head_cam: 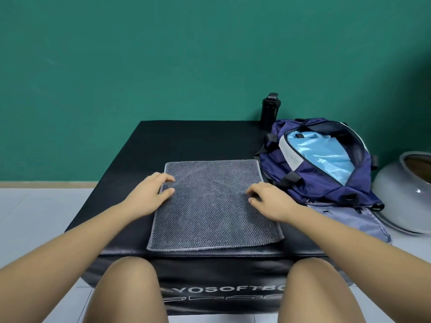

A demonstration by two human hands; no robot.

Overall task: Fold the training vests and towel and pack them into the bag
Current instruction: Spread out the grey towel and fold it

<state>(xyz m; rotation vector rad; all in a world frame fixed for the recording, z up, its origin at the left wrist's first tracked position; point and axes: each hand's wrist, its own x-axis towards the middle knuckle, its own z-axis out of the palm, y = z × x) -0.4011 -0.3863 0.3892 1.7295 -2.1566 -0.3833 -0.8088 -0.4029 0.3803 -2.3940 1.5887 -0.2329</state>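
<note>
Towel (214, 206) sits centre frame, left hand (149, 197) and right hand (270, 202) resting bent-fingered on it, grip unclear; I'd match corners before creasing.

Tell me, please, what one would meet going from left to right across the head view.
Left hand → towel → right hand → bag → pot. The bottle is left out, as it stands farther back, in line with the right hand.

We count one grey towel (214, 203), one navy bag (310, 183), one black bottle (270, 110), one black padded box (186, 141), one grey pot (396, 194), two hands: left hand (150, 194), right hand (271, 201).
</note>
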